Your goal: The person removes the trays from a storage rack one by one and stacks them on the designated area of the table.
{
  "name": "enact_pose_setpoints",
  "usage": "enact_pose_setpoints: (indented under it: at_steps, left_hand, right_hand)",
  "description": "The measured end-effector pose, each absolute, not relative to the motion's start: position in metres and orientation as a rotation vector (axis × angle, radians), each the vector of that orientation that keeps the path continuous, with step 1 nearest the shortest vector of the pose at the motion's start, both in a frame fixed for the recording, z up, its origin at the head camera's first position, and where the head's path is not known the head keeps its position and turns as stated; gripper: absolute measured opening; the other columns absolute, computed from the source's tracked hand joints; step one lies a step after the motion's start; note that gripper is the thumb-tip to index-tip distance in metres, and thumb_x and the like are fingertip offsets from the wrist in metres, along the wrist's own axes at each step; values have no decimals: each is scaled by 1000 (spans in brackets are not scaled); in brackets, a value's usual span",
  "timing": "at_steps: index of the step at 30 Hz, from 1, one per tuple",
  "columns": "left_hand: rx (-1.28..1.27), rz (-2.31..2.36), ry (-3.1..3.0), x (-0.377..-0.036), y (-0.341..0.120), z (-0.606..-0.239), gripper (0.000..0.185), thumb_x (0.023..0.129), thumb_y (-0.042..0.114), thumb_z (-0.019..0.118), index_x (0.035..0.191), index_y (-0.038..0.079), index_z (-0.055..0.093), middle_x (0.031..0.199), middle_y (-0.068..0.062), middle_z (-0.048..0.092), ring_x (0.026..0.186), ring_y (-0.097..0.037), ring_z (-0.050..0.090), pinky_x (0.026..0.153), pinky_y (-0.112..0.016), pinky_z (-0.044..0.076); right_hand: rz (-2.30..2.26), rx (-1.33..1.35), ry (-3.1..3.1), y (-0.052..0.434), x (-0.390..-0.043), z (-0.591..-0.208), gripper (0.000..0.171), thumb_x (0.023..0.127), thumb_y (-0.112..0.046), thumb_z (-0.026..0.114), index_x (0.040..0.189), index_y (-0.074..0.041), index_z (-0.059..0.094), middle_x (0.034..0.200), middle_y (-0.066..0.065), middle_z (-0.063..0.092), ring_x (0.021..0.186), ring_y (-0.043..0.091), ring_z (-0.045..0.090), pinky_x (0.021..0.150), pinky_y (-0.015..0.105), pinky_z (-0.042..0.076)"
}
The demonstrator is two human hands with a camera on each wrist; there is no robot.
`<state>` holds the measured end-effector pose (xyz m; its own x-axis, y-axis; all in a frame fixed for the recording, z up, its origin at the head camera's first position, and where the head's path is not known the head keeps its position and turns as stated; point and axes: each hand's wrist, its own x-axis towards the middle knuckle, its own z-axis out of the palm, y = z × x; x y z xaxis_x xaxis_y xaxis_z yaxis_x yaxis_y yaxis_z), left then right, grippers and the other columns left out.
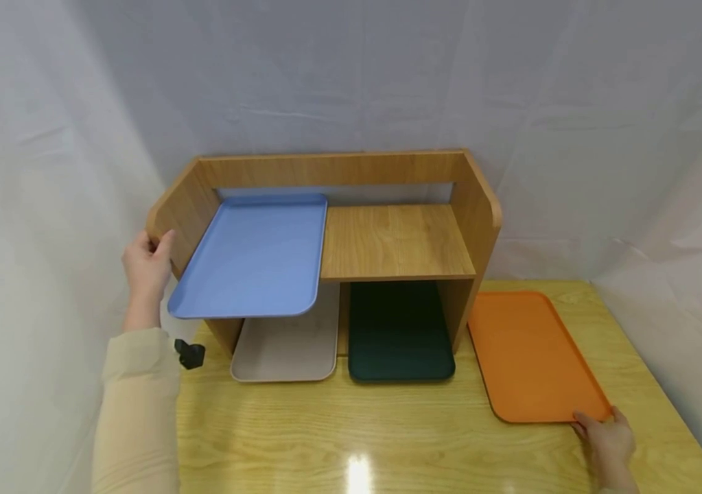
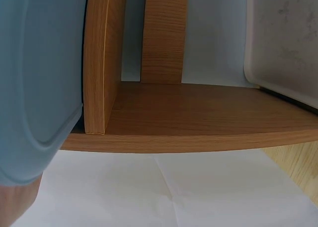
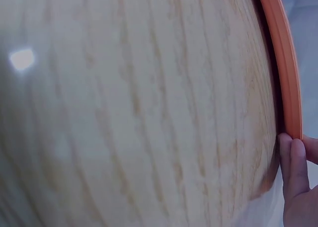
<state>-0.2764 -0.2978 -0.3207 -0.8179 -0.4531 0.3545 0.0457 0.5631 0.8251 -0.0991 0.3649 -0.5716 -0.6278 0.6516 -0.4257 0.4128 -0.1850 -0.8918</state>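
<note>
My left hand (image 1: pixel 147 267) grips the front edge of the left side panel (image 1: pixel 185 209) of a wooden desktop shelf (image 1: pixel 396 240). A blue tray (image 1: pixel 258 254) lies on the upper board beside that hand, its near end jutting past the front. In the left wrist view the blue tray (image 2: pixel 44 73) covers most of the hand. My right hand (image 1: pixel 610 439) pinches the near right corner of an orange tray (image 1: pixel 536 357), right of the shelf. The right wrist view shows the fingers (image 3: pixel 298 162) at the orange tray's rim (image 3: pixel 289 73).
Under the upper board, a beige tray (image 1: pixel 285 350) sits in the left compartment and a dark green tray (image 1: pixel 401 343) in the right one. Both stick out in front onto the yellow wooden table (image 1: pixel 301 439). A small black object (image 1: pixel 190 354) is by the left sleeve. White sheeting (image 1: pixel 351 82) hangs behind.
</note>
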Motion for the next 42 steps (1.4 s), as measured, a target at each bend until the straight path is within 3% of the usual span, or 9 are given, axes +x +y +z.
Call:
enact_pose_setpoints:
  at_steps: [8, 16, 27, 42]
  left_hand:
    - [322, -1201, -2256, -277, -298, -321, 37, 88, 30, 51, 102, -5, 54, 85, -5, 53, 69, -5, 45, 57, -13, 37]
    - [309, -1202, -2233, -279, -299, -322, 34, 88, 28, 52, 97, -5, 54, 75, 3, 50, 65, -4, 44, 56, -14, 37]
    - [287, -1204, -2198, -280, -298, -323, 34, 87, 26, 53, 98, -6, 56, 73, 7, 48, 64, -2, 44, 57, -15, 37]
    - [324, -1219, -2252, -277, -298, -321, 37, 89, 29, 50, 103, -4, 54, 83, -1, 51, 69, -5, 44, 57, -13, 37]
  right_hand:
    - [1899, -1271, -1910, 364, -99, -571, 95, 68, 16, 60, 140, -4, 2, 137, 32, -5, 42, 11, 56, 53, 26, 50]
    - [1965, -1280, -1836, 366, -102, -575, 101, 67, 15, 65, 141, -9, 0, 140, 27, -7, 53, 16, 61, 59, 25, 50]
    - [2041, -1267, -1722, 359, -110, -574, 96, 72, 14, 60, 141, -13, -2, 140, 24, -5, 53, 7, 59, 64, 23, 49]
    - [2058, -1271, -1654, 352, -121, -573, 95, 73, 14, 58, 141, -13, -2, 141, 21, -1, 56, 3, 57, 67, 21, 48]
